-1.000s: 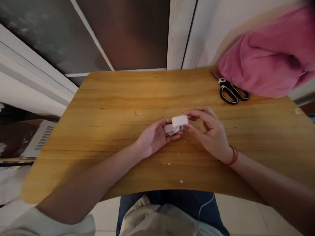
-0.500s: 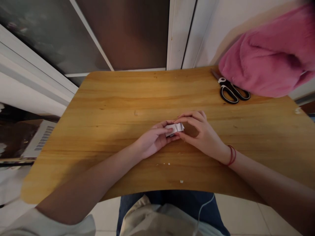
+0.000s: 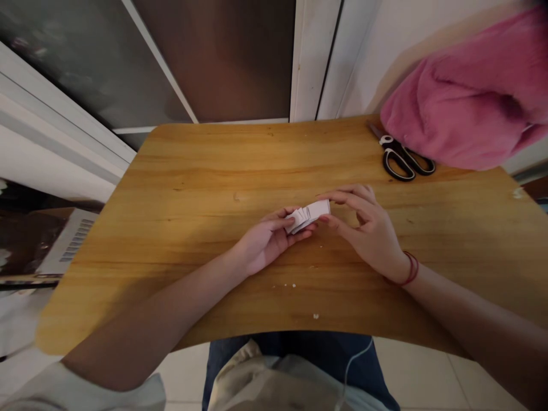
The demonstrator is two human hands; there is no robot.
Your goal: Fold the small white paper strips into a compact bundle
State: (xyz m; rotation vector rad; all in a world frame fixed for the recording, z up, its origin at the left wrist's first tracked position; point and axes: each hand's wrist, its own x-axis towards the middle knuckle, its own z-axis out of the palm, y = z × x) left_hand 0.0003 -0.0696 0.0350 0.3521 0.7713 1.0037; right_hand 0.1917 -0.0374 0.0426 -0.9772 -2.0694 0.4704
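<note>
Over the middle of the wooden table (image 3: 205, 171), my left hand (image 3: 269, 242) grips a small fanned stack of white paper slips (image 3: 298, 220). Its thumb presses on top, with the fingers underneath. A paper slip (image 3: 319, 209) juts out from the stack's right end, partly overlapping it. My right hand (image 3: 363, 225) pinches that slip's outer end between thumb and fingertips, one on each long edge. A red cord circles the right wrist. Whether the slip is fully apart from the stack I cannot tell.
Black-handled scissors (image 3: 402, 157) lie at the back right, beside a fluffy pink cloth (image 3: 466, 108). Tiny white scraps (image 3: 315, 315) dot the table near its front edge. A box (image 3: 68, 242) stands low at the left. Behind the table is a framed glass door (image 3: 222, 63).
My right hand has moved right and slightly away from me, drawing a slip outward. The stack is now fanned and tilted up at its right end. My left hand has barely moved.
</note>
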